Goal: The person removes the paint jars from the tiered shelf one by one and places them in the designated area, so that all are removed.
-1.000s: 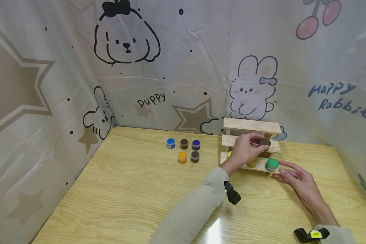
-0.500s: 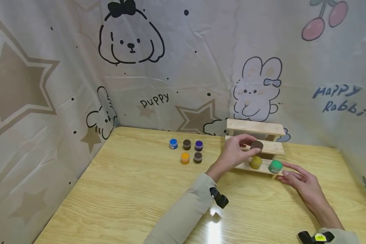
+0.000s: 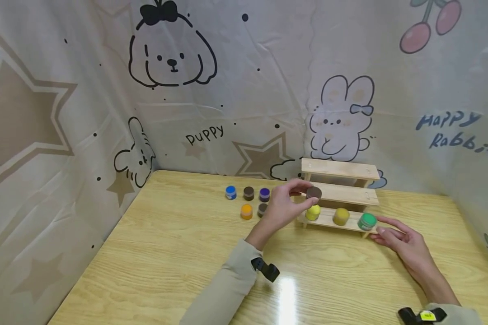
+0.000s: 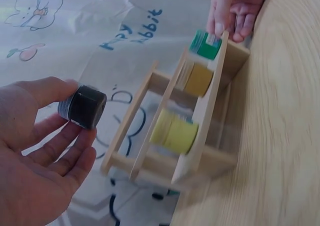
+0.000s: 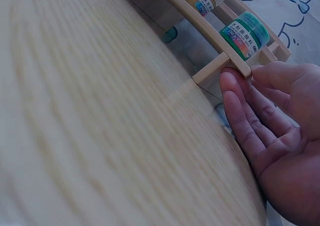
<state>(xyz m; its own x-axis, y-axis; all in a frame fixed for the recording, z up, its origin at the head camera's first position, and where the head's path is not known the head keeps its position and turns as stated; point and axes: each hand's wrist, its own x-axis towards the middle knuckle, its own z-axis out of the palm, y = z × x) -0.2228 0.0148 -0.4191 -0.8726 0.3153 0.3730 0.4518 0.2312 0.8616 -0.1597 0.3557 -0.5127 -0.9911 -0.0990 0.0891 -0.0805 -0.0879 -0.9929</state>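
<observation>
My left hand point(image 3: 282, 206) pinches a dark brown paint jar point(image 3: 314, 192) between thumb and fingers, held up near the left end of a three-step wooden rack point(image 3: 339, 169). On the rack's lowest step stand a yellow paint jar point(image 3: 313, 212), an ochre paint jar point(image 3: 341, 216) and a green paint jar point(image 3: 367, 221), spaced apart. In the left wrist view, the held jar point(image 4: 89, 107) is clear of the rack. My right hand point(image 3: 408, 246) grips the right end of the lowest step; thumb and fingers close on the board's corner in the right wrist view.
Left of the rack, several paint jars stand on the wooden table point(image 3: 166, 253): blue point(image 3: 231, 192), dark brown point(image 3: 248, 193), purple point(image 3: 264, 195) and orange point(image 3: 246, 211). Another dark jar point(image 3: 262, 209) is partly hidden by my left hand. A printed curtain point(image 3: 268, 90) hangs behind.
My left hand has moved left with the dark brown jar, from the rack's right side to its left end. The yellow jar now shows. My right hand keeps its grip on the rack.
</observation>
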